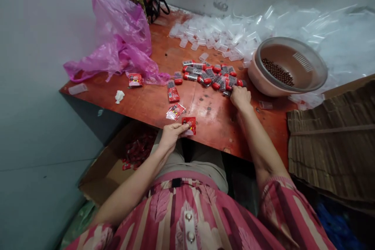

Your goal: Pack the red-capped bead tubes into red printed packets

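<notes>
Between the thumb and fingers of my left hand [171, 134] is a small red printed packet [191, 122], held over the table's front edge. My right hand [241, 97] reaches to the right end of a pile of small clear tubes with red caps [208, 73], dark contents inside them. Its fingers are curled down and closed at the tubes; what they grip is hidden. Near my left hand lie a few flat packets [175, 112]. Just beyond them a red packet with a tube in it [172, 91] rests on the table.
Clear empty tubes [202, 35] heap along the wall. A bowl [256, 74] of dark brown balls stands at the right, near stacked cardboard [331, 140]. Pink plastic bags [120, 27] lie at the left. Below the table is a box [102, 172] of red packets [140, 148].
</notes>
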`<action>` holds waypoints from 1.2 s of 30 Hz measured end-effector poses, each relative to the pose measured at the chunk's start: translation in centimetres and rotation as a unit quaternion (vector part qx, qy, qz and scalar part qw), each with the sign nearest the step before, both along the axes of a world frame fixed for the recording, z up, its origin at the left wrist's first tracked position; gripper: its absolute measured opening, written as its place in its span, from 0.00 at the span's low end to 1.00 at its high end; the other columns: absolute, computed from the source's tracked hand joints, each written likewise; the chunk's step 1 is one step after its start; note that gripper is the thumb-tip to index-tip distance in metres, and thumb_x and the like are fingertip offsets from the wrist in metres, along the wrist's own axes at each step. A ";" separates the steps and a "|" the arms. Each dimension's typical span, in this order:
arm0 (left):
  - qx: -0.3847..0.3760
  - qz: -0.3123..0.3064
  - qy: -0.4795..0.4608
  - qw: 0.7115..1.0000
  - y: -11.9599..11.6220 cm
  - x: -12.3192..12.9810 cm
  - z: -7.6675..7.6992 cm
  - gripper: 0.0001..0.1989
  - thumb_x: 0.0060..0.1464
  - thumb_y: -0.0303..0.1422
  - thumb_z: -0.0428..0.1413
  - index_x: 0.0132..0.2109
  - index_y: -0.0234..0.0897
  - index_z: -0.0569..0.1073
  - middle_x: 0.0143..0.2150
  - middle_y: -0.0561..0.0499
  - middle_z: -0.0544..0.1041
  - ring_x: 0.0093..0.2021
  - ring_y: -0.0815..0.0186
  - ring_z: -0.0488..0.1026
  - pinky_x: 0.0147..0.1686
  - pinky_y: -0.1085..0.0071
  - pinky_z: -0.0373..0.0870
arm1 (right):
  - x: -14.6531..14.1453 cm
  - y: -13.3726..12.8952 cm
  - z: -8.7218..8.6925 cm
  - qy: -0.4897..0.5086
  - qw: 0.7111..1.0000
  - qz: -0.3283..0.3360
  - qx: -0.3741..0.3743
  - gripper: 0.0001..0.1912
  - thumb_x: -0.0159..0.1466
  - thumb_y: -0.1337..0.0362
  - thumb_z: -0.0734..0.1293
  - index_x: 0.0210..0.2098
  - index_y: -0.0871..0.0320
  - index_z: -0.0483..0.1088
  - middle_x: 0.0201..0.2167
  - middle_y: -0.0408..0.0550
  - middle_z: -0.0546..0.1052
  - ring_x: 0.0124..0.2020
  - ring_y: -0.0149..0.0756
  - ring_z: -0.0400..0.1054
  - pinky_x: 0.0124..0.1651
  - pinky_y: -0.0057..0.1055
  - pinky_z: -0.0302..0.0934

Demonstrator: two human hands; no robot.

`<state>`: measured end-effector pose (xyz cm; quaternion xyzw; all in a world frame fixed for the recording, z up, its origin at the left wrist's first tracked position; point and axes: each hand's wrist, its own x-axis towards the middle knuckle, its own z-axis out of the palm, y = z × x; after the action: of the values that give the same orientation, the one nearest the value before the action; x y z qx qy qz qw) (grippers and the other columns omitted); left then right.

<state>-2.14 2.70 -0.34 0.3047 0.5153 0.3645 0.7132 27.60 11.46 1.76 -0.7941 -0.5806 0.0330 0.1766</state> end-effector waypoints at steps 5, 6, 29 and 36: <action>-0.051 0.070 -0.084 0.993 0.0 0.0 0.3 0.13 0.34 0.34 0.68 0.25 0.29 0.74 0.26 0.48 0.78 0.22 0.73 0.71 0.25 0.77 0.71 | 1.2 -0.5 0.1 0.013 1.000 -0.015 0.000 0.07 0.61 0.67 0.62 0.34 0.65 0.70 0.34 0.58 0.73 0.38 0.37 0.65 0.45 0.40 0.53; -0.058 0.081 -0.102 0.990 0.1 0.1 0.4 0.12 0.37 0.33 0.67 0.25 0.29 0.74 0.27 0.48 0.78 0.22 0.73 0.71 0.24 0.78 0.70 | 0.9 -1.1 0.2 0.018 0.999 -0.025 0.010 0.10 0.62 0.66 0.60 0.37 0.66 0.69 0.36 0.60 0.72 0.38 0.37 0.65 0.45 0.40 0.53; -0.064 0.146 -0.203 0.966 -0.9 1.2 2.6 0.08 0.42 0.29 0.64 0.28 0.30 0.72 0.26 0.51 0.75 0.26 0.71 0.72 0.34 0.71 0.72 | -12.6 -14.9 0.9 0.323 0.924 0.202 -0.033 0.14 0.62 0.56 0.61 0.35 0.57 0.75 0.20 0.42 0.72 0.22 0.32 0.65 0.25 0.27 0.58; -0.014 0.140 -0.179 0.974 -1.2 1.4 2.0 0.14 0.35 0.33 0.67 0.29 0.30 0.72 0.27 0.52 0.76 0.27 0.72 0.72 0.34 0.71 0.71 | -13.5 -15.6 0.1 0.399 0.909 0.121 0.013 0.16 0.63 0.54 0.60 0.39 0.57 0.73 0.18 0.40 0.69 0.18 0.30 0.62 0.23 0.28 0.58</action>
<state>-0.70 1.55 1.69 0.1495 0.4221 0.5023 0.7398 14.06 -4.14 1.88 -0.6361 -0.5533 0.3607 0.3990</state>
